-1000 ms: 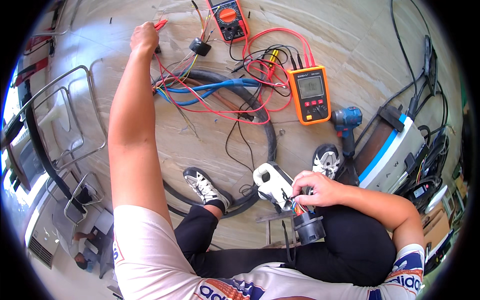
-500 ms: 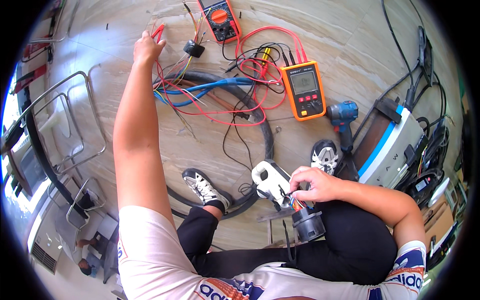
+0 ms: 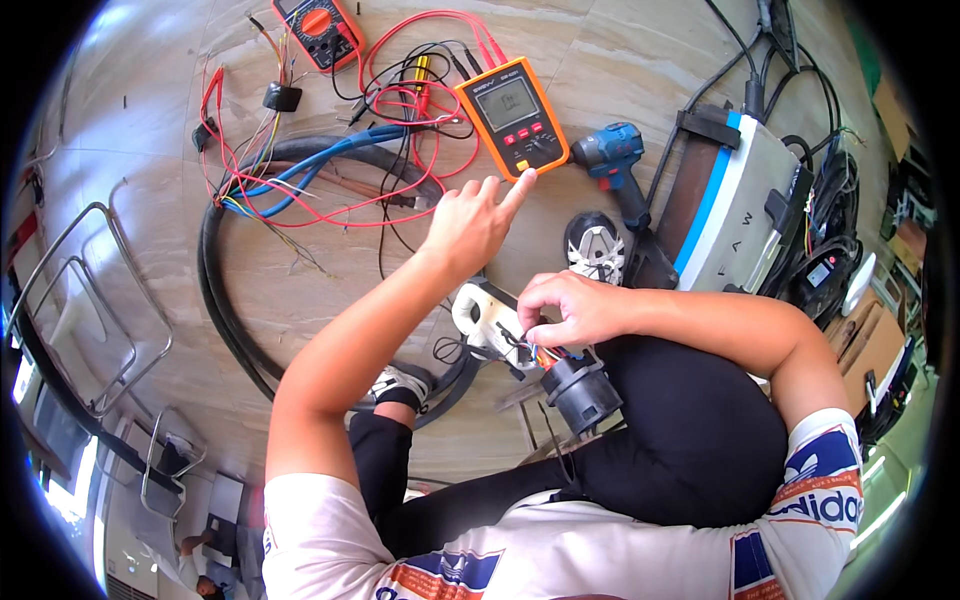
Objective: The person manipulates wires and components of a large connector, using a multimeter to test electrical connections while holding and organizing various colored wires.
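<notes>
My left hand [image 3: 470, 230] reaches over the floor, its index finger stretched out to the lower edge of an orange-framed meter [image 3: 513, 118] with a lit screen; I cannot tell whether it presses the button there. My right hand [image 3: 572, 308] is closed in a pinch on thin coloured wires [image 3: 548, 356] behind a round black connector [image 3: 580, 392]. The connector rests by my knee. Beneath the fingertips lies a white charging-gun housing [image 3: 490, 322], with a small dark part beside the wires. A red clip [image 3: 212, 88] sits at the wires of the thick cable's far end.
A red multimeter [image 3: 318, 30] lies at the back among red and black test leads. Thick black cable [image 3: 225, 320] loops across the floor, with blue wires [image 3: 300, 178]. To the right are a blue drill [image 3: 612, 160] and a white-and-grey box [image 3: 740, 200]. Metal-framed chairs [image 3: 85, 290] stand left.
My left hand has left the red clip and come right and nearer, to the meter. My right hand keeps its pinch at the connector's wires. The view has shifted right.
</notes>
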`<state>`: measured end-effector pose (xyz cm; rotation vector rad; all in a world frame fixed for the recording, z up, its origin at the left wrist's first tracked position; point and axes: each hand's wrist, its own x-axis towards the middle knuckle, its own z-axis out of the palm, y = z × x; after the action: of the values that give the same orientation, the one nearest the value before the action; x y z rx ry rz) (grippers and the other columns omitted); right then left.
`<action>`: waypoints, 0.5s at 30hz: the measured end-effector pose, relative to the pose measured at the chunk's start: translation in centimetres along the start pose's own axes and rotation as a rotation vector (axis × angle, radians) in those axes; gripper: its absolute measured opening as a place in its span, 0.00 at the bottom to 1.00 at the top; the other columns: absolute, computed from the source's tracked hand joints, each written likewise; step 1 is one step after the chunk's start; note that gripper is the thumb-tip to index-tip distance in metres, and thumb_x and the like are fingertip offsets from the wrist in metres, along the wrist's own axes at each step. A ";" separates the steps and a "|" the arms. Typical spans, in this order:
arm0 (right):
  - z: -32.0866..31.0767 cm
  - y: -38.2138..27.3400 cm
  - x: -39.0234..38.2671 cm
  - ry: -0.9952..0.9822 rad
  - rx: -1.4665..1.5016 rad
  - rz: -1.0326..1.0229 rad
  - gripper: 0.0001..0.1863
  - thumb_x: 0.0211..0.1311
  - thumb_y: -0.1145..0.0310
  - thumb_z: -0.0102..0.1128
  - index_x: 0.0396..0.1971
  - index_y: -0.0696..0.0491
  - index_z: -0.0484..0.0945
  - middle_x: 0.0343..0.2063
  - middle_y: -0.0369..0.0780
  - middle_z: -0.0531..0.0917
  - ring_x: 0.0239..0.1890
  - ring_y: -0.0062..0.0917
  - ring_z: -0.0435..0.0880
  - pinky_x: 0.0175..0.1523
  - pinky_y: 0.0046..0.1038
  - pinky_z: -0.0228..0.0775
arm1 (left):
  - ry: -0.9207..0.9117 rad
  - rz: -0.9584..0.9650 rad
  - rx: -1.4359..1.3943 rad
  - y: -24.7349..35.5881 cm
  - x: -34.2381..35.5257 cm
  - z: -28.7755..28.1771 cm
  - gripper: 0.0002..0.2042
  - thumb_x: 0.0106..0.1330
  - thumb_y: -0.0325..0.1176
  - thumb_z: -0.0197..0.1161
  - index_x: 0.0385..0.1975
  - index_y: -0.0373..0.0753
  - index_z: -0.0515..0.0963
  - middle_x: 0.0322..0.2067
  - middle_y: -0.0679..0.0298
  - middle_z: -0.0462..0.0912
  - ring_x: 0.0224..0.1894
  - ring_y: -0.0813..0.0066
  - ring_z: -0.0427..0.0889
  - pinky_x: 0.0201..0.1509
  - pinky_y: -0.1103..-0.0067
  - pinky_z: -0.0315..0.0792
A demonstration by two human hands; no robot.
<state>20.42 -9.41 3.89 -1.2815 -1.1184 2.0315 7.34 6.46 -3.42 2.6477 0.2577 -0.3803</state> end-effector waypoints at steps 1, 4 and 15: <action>0.2 0.0 -0.1 0.002 0.001 0.002 0.09 0.57 0.66 0.67 0.32 0.56 0.81 0.33 0.40 0.84 0.43 0.31 0.81 0.51 0.35 0.74 | -0.053 -0.038 0.054 0.6 0.4 0.8 0.34 0.65 0.32 0.58 0.74 0.51 0.60 0.39 0.61 0.76 0.38 0.66 0.80 0.36 0.68 0.77; 0.3 0.1 -0.2 0.010 0.000 -0.003 0.09 0.57 0.65 0.67 0.32 0.56 0.81 0.33 0.40 0.84 0.43 0.31 0.81 0.50 0.35 0.73 | -0.120 -0.074 0.056 0.0 0.8 1.5 0.34 0.67 0.33 0.56 0.75 0.53 0.58 0.36 0.60 0.78 0.34 0.64 0.83 0.34 0.67 0.77; 0.7 0.8 -0.4 0.070 0.035 -0.051 0.09 0.56 0.63 0.65 0.30 0.54 0.80 0.30 0.40 0.84 0.41 0.33 0.81 0.46 0.36 0.73 | 0.229 -0.241 -0.879 -4.5 -0.1 -4.3 0.27 0.60 0.25 0.66 0.62 0.39 0.74 0.28 0.58 0.83 0.25 0.75 0.79 0.31 0.76 0.76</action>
<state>19.99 -10.39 3.54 -1.2830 -1.0683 1.9455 7.16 12.38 -1.54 1.7873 0.6496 -0.0084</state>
